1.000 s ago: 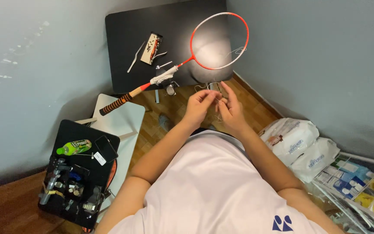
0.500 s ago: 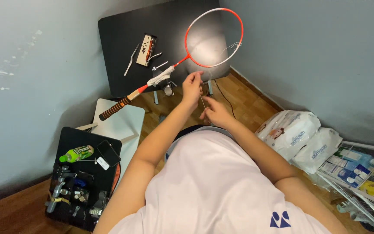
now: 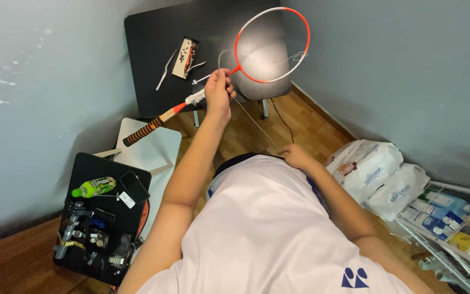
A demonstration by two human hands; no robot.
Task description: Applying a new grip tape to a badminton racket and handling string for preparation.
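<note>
An unstrung red and white badminton racket [image 3: 270, 46] lies across a black table [image 3: 153, 60], its orange-wrapped handle [image 3: 145, 129] sticking out over the front edge. My left hand [image 3: 218, 90] is raised by the racket's throat, pinching a thin white string [image 3: 254, 120]. From there the string slants down to my right hand [image 3: 296, 156], which grips its other end close to my white shirt. A loop of string [image 3: 299, 56] shows at the frame's right side.
On the table lie a small flat packet [image 3: 185, 57], a white tool [image 3: 165, 69] and metal pliers [image 3: 197, 67]. At left stand a white stool [image 3: 153, 152] and a black case [image 3: 101, 218] with a green bottle [image 3: 93, 187], phone and metal tools. White bags [image 3: 376, 169] and a wire rack [image 3: 452, 218] are at right.
My hands, together near the table a second ago, have parted: the left rose to the racket's throat, the right drew back to my body, stretching the string between them.
</note>
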